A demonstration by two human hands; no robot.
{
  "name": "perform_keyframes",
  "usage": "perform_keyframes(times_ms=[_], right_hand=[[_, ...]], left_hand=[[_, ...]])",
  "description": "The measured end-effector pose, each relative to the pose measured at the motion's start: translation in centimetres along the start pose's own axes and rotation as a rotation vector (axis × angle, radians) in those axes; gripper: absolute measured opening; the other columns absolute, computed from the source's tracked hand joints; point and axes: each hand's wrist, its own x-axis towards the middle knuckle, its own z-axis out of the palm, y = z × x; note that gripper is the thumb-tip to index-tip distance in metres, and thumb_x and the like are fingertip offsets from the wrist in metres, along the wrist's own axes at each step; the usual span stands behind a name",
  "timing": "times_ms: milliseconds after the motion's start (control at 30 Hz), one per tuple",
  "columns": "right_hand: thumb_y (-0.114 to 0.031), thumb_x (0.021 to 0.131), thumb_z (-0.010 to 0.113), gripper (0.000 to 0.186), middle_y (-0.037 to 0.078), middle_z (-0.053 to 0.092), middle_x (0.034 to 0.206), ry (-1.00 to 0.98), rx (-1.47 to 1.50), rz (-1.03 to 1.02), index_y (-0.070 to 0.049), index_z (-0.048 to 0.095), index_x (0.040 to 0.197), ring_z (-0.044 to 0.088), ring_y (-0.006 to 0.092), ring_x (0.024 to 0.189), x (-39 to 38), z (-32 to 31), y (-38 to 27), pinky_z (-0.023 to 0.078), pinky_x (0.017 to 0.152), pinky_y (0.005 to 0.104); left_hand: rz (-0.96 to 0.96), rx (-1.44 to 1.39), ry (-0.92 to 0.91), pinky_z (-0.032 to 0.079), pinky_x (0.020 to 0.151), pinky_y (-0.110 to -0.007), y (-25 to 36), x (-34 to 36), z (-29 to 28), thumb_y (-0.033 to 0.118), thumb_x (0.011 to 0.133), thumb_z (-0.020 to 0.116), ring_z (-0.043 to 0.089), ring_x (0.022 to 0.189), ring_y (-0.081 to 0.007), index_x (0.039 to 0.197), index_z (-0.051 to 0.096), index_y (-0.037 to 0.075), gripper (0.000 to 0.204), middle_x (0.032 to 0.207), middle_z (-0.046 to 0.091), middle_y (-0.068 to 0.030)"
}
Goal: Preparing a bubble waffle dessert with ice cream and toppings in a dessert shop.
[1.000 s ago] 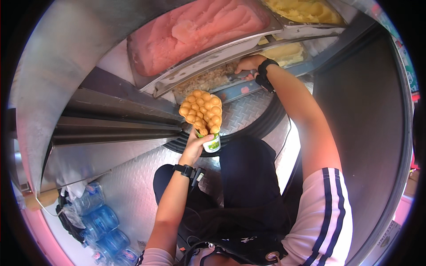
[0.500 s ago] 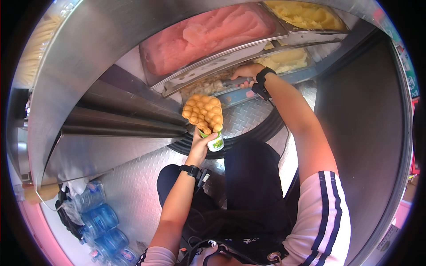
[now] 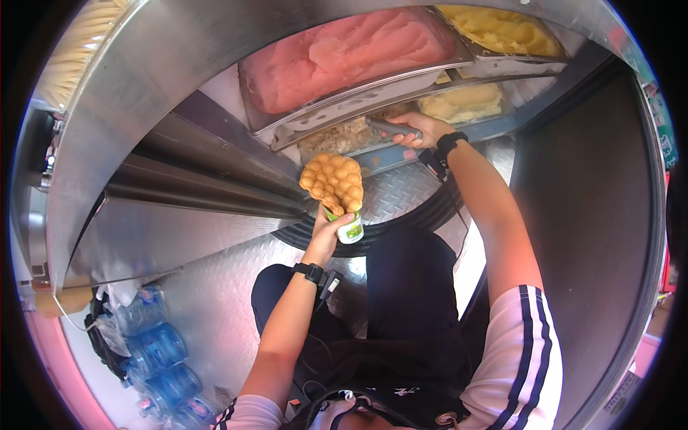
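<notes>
My left hand is wrapped round a small white and green paper cup. A golden bubble waffle, folded into a cone, stands up out of the cup. My right hand grips the grey handle of an ice cream scoop. The scoop's head dips into a tub of pale brown, chunky ice cream, partly hidden under a raised front edge. Beside that tub, close to my right hand, lies a tub of pale yellow ice cream.
Behind these sit a large tub of pink ice cream and one of bright yellow. A steel counter edge curves along the left. Several blue water bottles stand on the floor. A dark panel rises at right.
My right hand has shifted slightly right, and its wrist has turned so more of the scoop's handle shows. My left hand, with cup and waffle, stays nearly still.
</notes>
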Motion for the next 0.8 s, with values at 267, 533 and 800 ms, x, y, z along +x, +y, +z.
perform_keyframes(times_ms=[267, 533, 800], right_hand=[[-0.029, 0.101, 0.039, 0.036, 0.005, 0.048, 0.066, 0.081, 0.078, -0.177, 0.004, 0.051, 0.110, 0.035, 0.0048, 0.038, -2.2, 1.3, 1.8, 0.026, 0.029, 0.0167], [-0.037, 0.098, 0.046, 0.037, 0.004, 0.051, 0.064, -0.131, -0.022, 0.035, -0.003, 0.056, 0.107, 0.039, 0.0055, 0.036, -3.9, 5.5, 5.1, 0.027, 0.028, 0.0185], [-0.030, 0.093, 0.054, 0.031, 0.010, 0.057, 0.058, 0.312, -0.963, -0.286, 0.000, 0.062, 0.093, 0.051, 0.0175, 0.038, -5.6, 11.3, 8.6, 0.041, 0.037, 0.0307]], left_hand=[[0.031, 0.008, -0.008, 0.040, 0.099, -0.033, 0.0, 1.0, 0.7, 0.000, 0.074, 0.073, 0.050, 0.118, -0.0209, 0.134, 0.035, 0.002, 0.071, 0.128, 0.050, -0.0096], [0.092, -0.016, 0.088, 0.042, 0.097, -0.033, -0.5, 2.6, 2.4, -0.002, 0.074, 0.073, 0.053, 0.114, -0.0208, 0.132, 0.037, 0.002, 0.069, 0.124, 0.053, -0.0103], [0.118, 0.048, 0.033, 0.044, 0.094, -0.033, -1.2, 3.0, 2.2, -0.005, 0.072, 0.074, 0.055, 0.109, -0.0187, 0.126, 0.040, 0.004, 0.065, 0.119, 0.054, -0.0073]])
